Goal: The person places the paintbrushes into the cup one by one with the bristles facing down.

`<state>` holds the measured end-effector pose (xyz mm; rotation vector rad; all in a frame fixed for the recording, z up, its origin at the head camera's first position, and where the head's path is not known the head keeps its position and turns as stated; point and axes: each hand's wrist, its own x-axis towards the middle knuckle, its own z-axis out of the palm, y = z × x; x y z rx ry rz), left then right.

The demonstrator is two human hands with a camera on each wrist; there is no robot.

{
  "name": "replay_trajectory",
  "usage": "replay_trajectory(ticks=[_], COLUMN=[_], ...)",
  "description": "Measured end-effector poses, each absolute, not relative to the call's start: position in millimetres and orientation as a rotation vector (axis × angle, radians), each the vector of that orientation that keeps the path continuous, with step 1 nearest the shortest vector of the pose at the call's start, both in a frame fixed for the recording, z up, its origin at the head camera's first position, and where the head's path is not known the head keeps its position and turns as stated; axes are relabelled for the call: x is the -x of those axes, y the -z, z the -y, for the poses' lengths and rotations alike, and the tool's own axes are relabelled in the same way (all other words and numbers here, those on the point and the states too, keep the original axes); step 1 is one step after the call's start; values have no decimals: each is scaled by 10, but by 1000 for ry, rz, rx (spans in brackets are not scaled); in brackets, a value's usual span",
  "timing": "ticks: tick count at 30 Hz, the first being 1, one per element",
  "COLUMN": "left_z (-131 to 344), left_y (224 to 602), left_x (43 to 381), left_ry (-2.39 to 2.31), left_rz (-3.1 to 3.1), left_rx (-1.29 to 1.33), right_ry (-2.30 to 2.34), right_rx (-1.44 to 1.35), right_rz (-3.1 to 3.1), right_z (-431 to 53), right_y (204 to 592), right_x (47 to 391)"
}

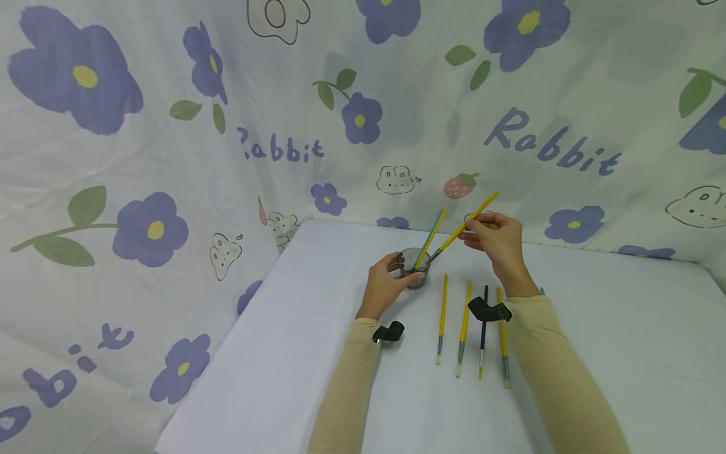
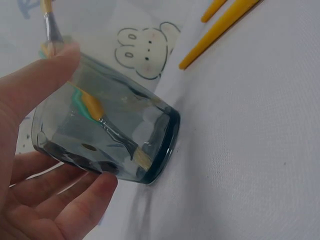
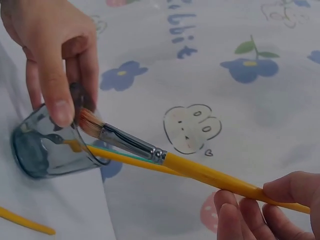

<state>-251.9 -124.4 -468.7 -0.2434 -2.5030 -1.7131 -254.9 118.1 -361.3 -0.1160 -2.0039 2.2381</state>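
Observation:
My left hand (image 1: 382, 287) holds a clear bluish glass cup (image 2: 127, 90), thumb on one side and fingers on the other. A yellow-handled brush and a teal handle stand slanted inside it; the yellow brush's bristles (image 2: 142, 159) rest low near the bottom. My right hand (image 1: 501, 243) pinches another yellow paintbrush (image 3: 215, 177) by its handle, with the bristles (image 3: 90, 123) pointing down at the cup's rim, close to my left thumb. Whether those bristles touch the rim cannot be told.
To the right and in front of the cup, a row of brushes lies on the white table (image 1: 283, 353): a yellow brush (image 1: 443, 315), a second one (image 1: 465, 321), a dark blue brush (image 1: 484, 328) and another yellow one (image 1: 503, 343). A teal tip (image 1: 542, 291) shows beside my right wrist. Patterned cloth hangs behind.

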Motion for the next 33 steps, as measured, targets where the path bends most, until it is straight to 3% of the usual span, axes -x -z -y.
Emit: replay_trajectory(ticks=[33], left_z=[1247], left_y=[4705], left_x=[2534], left_ry=[1684], left_rz=[2523], left_rx=[231], right_ry=[-2003], right_rx=[89], right_rz=[2294], right_z=[-1006], right_y=[3828], right_x=[2544])
